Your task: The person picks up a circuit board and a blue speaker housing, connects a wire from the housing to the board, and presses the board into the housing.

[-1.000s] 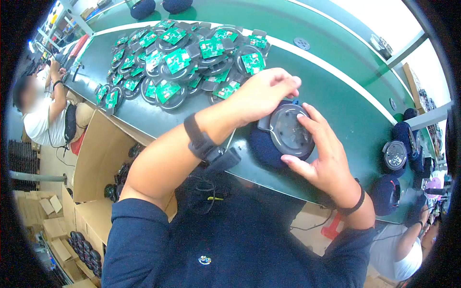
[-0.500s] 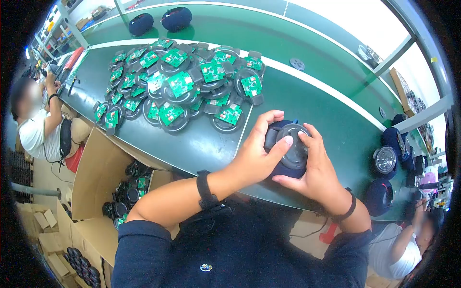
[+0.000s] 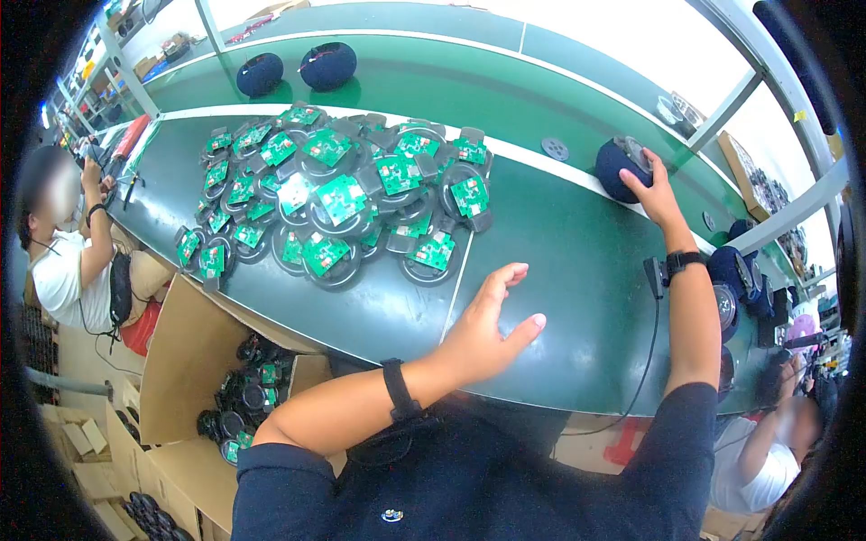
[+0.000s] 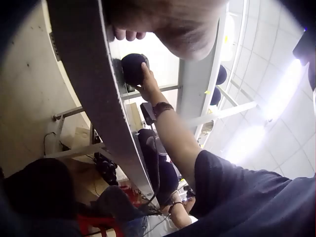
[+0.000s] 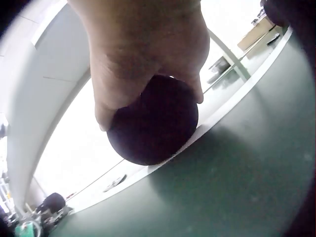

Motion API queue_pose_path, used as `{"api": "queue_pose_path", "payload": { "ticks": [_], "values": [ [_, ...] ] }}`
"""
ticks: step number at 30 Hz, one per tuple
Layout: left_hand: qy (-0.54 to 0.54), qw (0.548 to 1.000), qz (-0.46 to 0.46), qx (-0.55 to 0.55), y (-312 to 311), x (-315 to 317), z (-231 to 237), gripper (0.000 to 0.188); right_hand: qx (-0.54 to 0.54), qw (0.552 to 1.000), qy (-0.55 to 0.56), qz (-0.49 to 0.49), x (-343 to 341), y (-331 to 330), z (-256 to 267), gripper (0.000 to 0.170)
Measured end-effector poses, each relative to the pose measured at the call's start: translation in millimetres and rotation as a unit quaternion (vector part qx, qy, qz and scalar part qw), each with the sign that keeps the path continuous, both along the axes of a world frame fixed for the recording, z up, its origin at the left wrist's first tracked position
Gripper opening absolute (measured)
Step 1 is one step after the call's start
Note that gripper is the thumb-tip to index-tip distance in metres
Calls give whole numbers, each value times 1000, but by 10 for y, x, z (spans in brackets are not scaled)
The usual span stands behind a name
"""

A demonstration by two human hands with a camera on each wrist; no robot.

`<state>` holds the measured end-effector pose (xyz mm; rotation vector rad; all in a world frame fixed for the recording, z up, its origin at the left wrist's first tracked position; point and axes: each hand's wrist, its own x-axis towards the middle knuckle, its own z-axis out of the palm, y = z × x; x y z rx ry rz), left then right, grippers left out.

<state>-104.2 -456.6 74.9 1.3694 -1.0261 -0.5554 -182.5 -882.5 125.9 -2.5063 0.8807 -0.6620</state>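
Note:
My right hand [image 3: 657, 187] grips a dark blue fabric-covered round body [image 3: 617, 169] at the far strip of the green table, arm stretched out. In the right wrist view the fingers and thumb of the hand [image 5: 148, 59] span the dark body [image 5: 155, 123] from both sides, low over the white edge line. The left wrist view shows the same dark body [image 4: 133, 69] from the side. My left hand [image 3: 483, 334] hovers over the near table edge, fingers and thumb apart, holding nothing. To its left lies a heap of black round parts with green circuit boards [image 3: 341, 198].
Two dark blue round bodies [image 3: 327, 67] stand on the far strip, with a flat grey disc [image 3: 555, 149] farther right. More dark bodies [image 3: 727, 273] line the right side. A cardboard box [image 3: 194, 361] of parts sits below left. One person works at each side.
Both hands were on the round body near the table's front. My right hand has carried it away and right to the far strip; my left hand has let go of it.

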Motion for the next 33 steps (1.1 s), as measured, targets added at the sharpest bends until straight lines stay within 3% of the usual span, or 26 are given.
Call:
{"api": "queue_pose_path", "payload": {
  "ticks": [7, 11, 13, 14, 15, 17, 19, 21, 23, 26, 31, 33],
  "values": [
    [7, 1000, 2, 3, -19, -3, 34, 66, 27, 998, -39, 44, -73, -495, -69, 86],
    [-7, 1000, -6, 16, -1, -13, 63, 65, -14, 998, -31, 50, -145, -564, -101, 91],
    [-15, 1000, -4, 19, 6, -16, 85, 64, -203, 978, -34, -23, -95, -341, -7, 90],
    [-26, 999, -3, 20, 0, -17, 89, 63, -312, 947, -52, -52, -24, -198, 10, 80],
    [-25, 999, -2, 20, -7, -14, 88, 63, -312, 947, -51, -52, 77, -67, -1, 80],
    [-32, 999, -11, 1, -5, -21, 75, 62, -224, 972, -5, 68, 290, 206, -64, 67],
    [-17, 1000, -9, 6, -8, -40, 53, 61, -51, 996, 59, 36, 607, 558, -153, 60],
    [-7, 1000, -3, 8, -23, -45, 25, 61, -77, 989, 125, -20, 882, 824, -192, 63],
    [3, 1000, 6, -6, -32, -38, -4, 61, -88, 988, 127, -29, 1097, 802, -285, 71],
    [14, 1000, 12, -18, -29, -39, 2, 60, -69, 971, 184, -135, 1387, 674, -279, 83],
    [-3, 999, 25, -42, -60, -4, -47, 59, -55, 982, 118, -136, 1473, 340, -427, 85],
    [36, 997, 24, -61, -47, 27, -21, 51, -53, 983, 104, -141, 1450, 267, -497, 87]
  ]
}}
